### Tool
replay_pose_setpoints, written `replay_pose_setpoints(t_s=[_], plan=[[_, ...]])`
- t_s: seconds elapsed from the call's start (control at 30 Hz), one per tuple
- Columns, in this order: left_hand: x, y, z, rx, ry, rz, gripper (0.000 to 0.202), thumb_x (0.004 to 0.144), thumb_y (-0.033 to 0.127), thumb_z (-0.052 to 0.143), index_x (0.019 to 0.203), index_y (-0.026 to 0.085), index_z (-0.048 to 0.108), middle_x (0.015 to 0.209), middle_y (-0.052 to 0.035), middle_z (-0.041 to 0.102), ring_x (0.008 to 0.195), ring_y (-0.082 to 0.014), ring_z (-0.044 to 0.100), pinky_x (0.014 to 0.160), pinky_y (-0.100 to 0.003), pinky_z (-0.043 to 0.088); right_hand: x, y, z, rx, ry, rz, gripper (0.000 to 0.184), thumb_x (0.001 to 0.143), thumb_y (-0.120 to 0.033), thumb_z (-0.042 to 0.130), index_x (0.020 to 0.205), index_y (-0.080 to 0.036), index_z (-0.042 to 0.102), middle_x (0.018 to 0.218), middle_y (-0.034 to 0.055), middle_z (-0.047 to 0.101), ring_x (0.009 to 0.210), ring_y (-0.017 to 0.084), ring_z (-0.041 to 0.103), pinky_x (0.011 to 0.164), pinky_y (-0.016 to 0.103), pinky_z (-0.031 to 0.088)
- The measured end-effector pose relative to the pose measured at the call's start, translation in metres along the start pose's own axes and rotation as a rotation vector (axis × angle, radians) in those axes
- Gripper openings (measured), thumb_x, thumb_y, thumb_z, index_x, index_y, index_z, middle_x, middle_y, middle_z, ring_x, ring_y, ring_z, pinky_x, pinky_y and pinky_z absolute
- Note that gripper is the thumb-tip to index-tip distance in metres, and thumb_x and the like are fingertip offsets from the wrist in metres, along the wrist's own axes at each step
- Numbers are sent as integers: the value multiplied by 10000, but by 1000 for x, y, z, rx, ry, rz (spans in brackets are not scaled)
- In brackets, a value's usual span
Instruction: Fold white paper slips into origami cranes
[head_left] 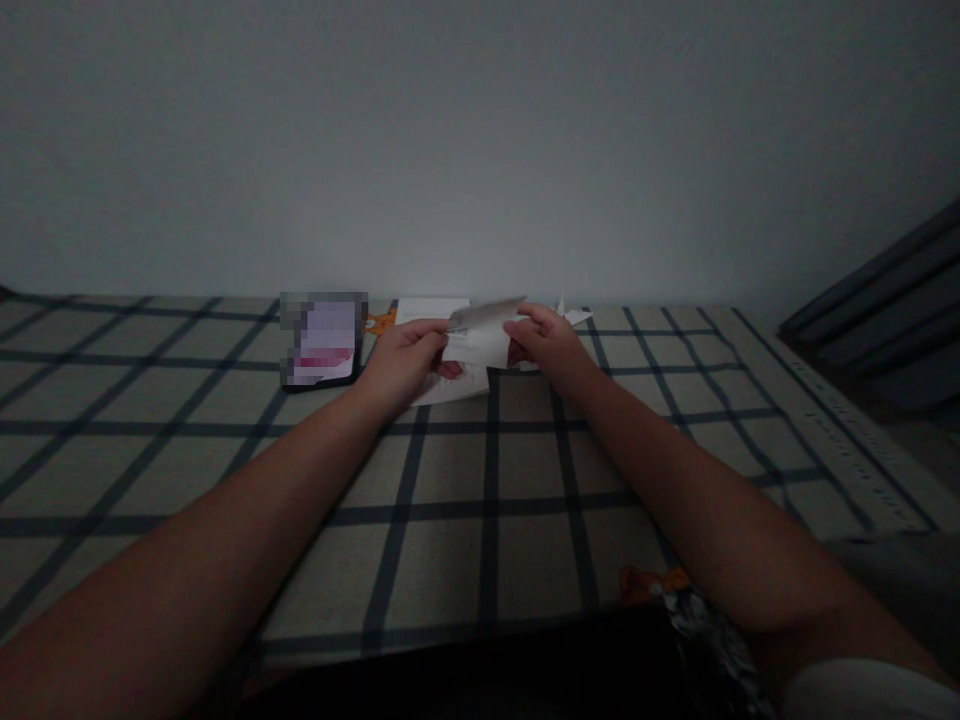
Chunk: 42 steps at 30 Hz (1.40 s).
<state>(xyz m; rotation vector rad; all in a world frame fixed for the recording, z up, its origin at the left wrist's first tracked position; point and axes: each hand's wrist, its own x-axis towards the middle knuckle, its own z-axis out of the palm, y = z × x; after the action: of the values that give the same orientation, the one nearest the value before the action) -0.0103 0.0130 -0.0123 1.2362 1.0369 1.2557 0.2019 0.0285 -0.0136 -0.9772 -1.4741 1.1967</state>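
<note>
A small sheet of white paper (pixel 484 335), bent or folded along its upper part, is held up between both hands. My left hand (pixel 405 355) pinches its left edge, thumb on the near face. My right hand (pixel 546 338) grips the right edge, with thumb and fingers closed on it. Beneath and behind the hands lie more white papers (pixel 461 386), partly hidden by them. A white paper piece with pointed ends (pixel 577 316) sits just past my right hand; its exact shape is hard to make out in the dim light.
A phone or tablet with a blurred-out screen (pixel 324 342) rests left of my hands. An orange cartoon print (pixel 381 322) shows beside it. The checked tablecloth (pixel 450 520) reaches the pale wall (pixel 480 150) behind. Dark folded fabric (pixel 885 290) stands at the right.
</note>
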Motion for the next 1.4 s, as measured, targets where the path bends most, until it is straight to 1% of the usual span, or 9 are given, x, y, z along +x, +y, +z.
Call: replay_pose_setpoints(t_s=[0.1,0.23,0.37,0.5,0.67,0.93,1.13,1.27,1.4], plan=[[0,1,0,23,5,17,291,756,167,616,997,95,764,811,-69,737,537,-106,662,512,-195,562,-1,0,0,-46,-64,11,329,802,-446,713,994,-185,657,732,0,664,632,140,638,629,302,580],[0,0,1,-77,-38,-18,349,734,154,627,1064,89,719,796,-67,739,496,-121,652,488,-222,558,-2,-4,0,-99,-19,-3,216,816,-384,689,829,-172,647,704,1,650,606,127,613,606,278,564],[0,0,1,-51,-133,-69,251,726,160,598,949,89,690,682,-72,724,467,-140,637,487,-239,540,-1,-5,-1,-100,41,-25,218,811,-372,695,763,-176,612,663,-17,619,563,109,590,554,245,534],[-2,5,2,83,-90,-39,216,744,154,563,883,87,714,671,-72,730,474,-127,627,517,-238,534,-1,-3,-1,-54,0,-6,211,816,-378,697,837,-174,645,700,-10,639,592,113,611,582,250,551],[-5,8,3,52,-51,-6,348,782,161,556,1069,79,734,635,-40,716,463,-111,611,530,-228,525,-2,0,0,-18,-96,18,242,823,-402,701,917,-184,655,780,4,674,619,118,631,621,275,575],[-1,0,-1,-55,-184,-102,359,763,150,572,1105,102,668,733,-66,754,481,-116,622,544,-238,530,-1,-1,-2,-114,-27,-9,261,842,-434,679,842,-175,646,725,7,671,608,128,656,581,247,558],[-1,0,0,50,-113,-76,293,812,185,560,1049,90,704,724,-68,749,513,-113,629,558,-237,524,0,3,-4,-126,-26,-17,260,845,-433,675,813,-181,617,660,-5,651,599,128,660,581,240,549],[-3,3,1,38,-112,-46,329,811,201,571,1087,96,715,712,-57,748,490,-105,609,551,-231,515,-1,3,-3,-97,-24,-34,246,841,-414,682,871,-174,640,712,0,666,593,118,656,588,245,560],[-2,1,1,-22,-150,-53,314,780,184,586,1063,116,702,750,-64,759,496,-121,622,553,-253,523,-3,-3,-2,-124,12,-34,288,837,-457,679,824,-176,619,700,-5,652,591,118,662,572,234,562]])
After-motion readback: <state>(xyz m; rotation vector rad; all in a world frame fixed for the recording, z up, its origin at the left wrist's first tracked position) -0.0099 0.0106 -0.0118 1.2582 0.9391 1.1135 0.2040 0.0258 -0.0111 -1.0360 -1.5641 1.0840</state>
